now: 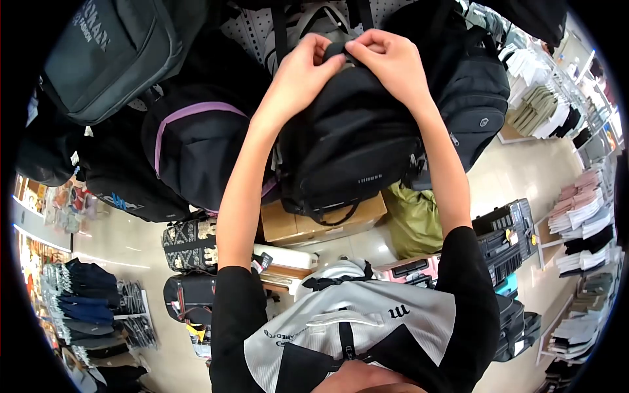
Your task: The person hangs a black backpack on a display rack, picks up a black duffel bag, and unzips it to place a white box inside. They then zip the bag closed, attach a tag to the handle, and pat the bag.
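Note:
A black backpack (354,141) hangs at the upper centre, with small lettering low on its front and a loop strap at its bottom. Both my arms reach up around it. At its top, my left hand (301,75) pinches the black top handle (335,50) from the left side. My right hand (391,64) pinches the same handle from the right, fingers bent. The two hands are close together. Behind them a grey-and-white bag (313,21) hangs near a perforated panel.
Dark backpacks hang at left, one purple-trimmed (203,108), and another (475,105) at right. Below are a cardboard box (282,224), a green bag (414,223), and suitcases (504,239). Clothes racks (88,304) stand on both sides.

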Demonstrator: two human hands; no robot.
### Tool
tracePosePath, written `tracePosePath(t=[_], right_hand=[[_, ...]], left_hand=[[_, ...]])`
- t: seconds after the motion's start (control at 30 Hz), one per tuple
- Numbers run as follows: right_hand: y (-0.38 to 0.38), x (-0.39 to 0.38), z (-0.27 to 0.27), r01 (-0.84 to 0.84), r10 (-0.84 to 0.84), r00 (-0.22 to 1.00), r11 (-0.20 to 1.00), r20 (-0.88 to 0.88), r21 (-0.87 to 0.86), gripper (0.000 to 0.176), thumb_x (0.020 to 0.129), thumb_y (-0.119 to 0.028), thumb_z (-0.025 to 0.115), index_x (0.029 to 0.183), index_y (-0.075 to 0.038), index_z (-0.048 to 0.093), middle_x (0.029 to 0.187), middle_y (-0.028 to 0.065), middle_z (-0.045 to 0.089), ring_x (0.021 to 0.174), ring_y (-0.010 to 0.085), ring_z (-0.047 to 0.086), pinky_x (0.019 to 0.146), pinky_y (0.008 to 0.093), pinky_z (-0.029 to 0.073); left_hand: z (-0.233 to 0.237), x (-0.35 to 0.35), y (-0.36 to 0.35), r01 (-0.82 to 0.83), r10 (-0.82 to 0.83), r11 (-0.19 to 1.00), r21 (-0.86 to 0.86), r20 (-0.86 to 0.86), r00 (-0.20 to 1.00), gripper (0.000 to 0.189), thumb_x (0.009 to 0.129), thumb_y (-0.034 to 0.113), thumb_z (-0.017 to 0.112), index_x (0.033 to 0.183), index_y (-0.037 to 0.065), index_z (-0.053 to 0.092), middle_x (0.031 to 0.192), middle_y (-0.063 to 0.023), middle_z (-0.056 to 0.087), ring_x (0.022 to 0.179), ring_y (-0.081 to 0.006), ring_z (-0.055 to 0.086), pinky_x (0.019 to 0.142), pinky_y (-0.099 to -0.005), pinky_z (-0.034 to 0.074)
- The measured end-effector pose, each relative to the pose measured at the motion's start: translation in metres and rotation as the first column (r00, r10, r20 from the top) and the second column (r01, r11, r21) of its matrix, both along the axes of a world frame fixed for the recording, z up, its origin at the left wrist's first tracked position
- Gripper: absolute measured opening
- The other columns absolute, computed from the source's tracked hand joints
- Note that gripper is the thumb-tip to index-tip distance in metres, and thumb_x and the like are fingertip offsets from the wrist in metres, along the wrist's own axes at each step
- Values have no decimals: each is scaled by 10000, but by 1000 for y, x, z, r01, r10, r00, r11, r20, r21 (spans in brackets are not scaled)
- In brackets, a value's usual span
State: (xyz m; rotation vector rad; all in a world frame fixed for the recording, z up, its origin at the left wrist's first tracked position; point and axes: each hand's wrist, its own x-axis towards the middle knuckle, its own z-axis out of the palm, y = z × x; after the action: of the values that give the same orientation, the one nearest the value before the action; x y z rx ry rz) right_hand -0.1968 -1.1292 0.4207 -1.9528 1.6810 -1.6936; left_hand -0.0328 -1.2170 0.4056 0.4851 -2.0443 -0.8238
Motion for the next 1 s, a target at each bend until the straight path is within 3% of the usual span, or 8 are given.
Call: tracePosePath(t=[0.07,0.33,0.4,0.43,0.5,0.67,0.83,1.0], right_hand=[[-24,-9,5,29,-29,1000,1000,11,-12,256,845,-270,692,890,-19,702,733,83,707,679,105,674,633,230,500],[-96,-38,1,178,-195,978,965,-74,-193,187,842,-198,685,936,-40,713,775,97,720,708,144,696,647,236,507],[-119,-52,-17,160,-234,940,945,-248,-284,187,850,-201,677,941,-40,709,784,104,720,717,159,702,648,239,508],[-122,-52,-24,170,-249,936,939,-249,-299,195,859,-204,671,946,-32,700,801,101,720,734,170,705,654,245,512],[-118,-48,-28,103,-135,984,965,-119,-242,190,862,-199,670,947,-31,697,819,100,719,743,173,704,659,245,512],[-121,-65,-35,7,1,991,998,-137,59,318,885,-378,603,967,-90,712,800,123,688,734,286,674,681,349,523],[-118,-52,-13,275,-255,917,961,-308,25,317,908,-406,550,950,-156,741,819,142,684,817,333,664,697,421,522],[-139,-49,-25,338,-332,893,941,-304,-36,310,908,-419,553,964,-179,741,790,112,695,820,324,669,727,410,535]], left_hand=[[6,-12,-15,-118,118,992,-43,-5,993,268,887,187,670,1038,-17,585,881,-41,654,823,-85,610,761,-224,481],[21,-47,-70,-257,250,961,-102,-71,966,313,819,228,699,1017,-7,639,918,-129,700,870,-233,681,788,-307,521],[-2,-49,-101,-218,208,894,-391,-69,976,323,833,240,696,1051,16,616,938,-125,700,878,-231,685,792,-315,522],[-10,-50,-106,-220,202,895,-388,-86,976,329,838,243,694,1061,18,606,942,-125,700,877,-230,685,793,-316,523],[-15,-55,-105,-170,164,983,-71,-90,982,326,863,240,678,1089,31,571,955,-124,700,874,-230,687,794,-318,522],[-15,-55,-92,-178,167,981,-82,-127,978,233,902,162,631,1048,5,541,904,-86,704,834,-143,678,760,-253,499],[-3,-58,-103,-192,180,980,-57,-170,969,180,891,143,637,987,14,557,904,-83,713,793,-138,687,729,-232,496],[-8,-56,-111,-312,300,940,-134,-108,948,212,880,172,659,1027,30,604,937,-49,713,900,-139,670,776,-244,491]])
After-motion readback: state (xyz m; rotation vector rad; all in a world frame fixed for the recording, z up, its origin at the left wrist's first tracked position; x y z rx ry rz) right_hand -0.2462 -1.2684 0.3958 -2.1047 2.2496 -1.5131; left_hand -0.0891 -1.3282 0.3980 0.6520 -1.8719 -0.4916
